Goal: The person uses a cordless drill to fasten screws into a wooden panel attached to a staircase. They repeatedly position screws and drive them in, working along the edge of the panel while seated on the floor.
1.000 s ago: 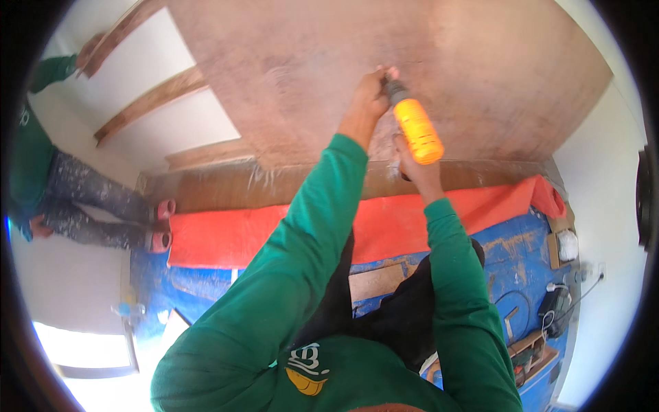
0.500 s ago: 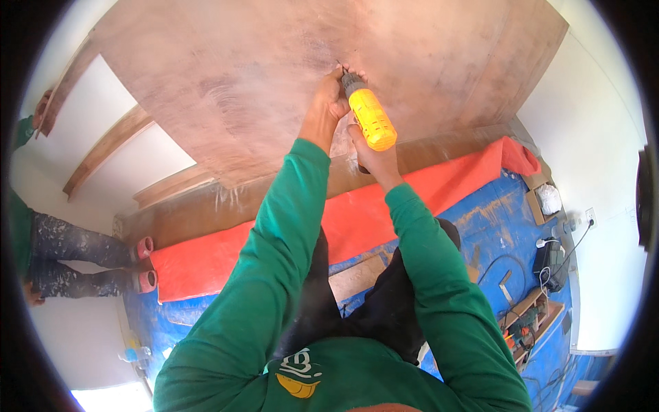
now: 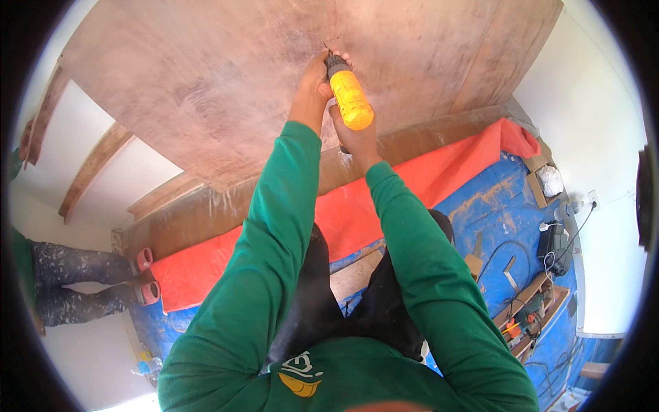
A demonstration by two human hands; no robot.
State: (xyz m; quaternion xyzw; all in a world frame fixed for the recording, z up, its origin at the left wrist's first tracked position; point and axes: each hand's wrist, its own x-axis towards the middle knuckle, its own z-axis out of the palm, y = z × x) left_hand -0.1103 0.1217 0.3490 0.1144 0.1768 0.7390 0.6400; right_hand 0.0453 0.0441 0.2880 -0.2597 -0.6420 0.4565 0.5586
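A yellow power drill [image 3: 352,99] with a dark chuck points away from me, its tip at the large reddish-brown plywood panel [image 3: 206,89]. My right hand [image 3: 357,137] is closed around the drill's grip. My left hand [image 3: 314,79] is closed about the dark chuck, with fingertips showing on its far right side. A thin bit or screw [image 3: 327,47] shows just past the chuck, at or very near the panel's face; whether it has entered the wood cannot be made out.
An orange-red sheet [image 3: 206,268] lies along the panel's foot over blue floor covering [image 3: 494,199]. At left stands another person in paint-spattered trousers [image 3: 82,264], near wooden ribs [image 3: 96,165]. A tool box [image 3: 532,316], black case [image 3: 552,247] and cables lie at right by the white wall.
My view has shifted slightly, so drill, hands and panel sit higher and further left in the picture. Both hands keep their hold, and the drill stays at about the same spot on the panel.
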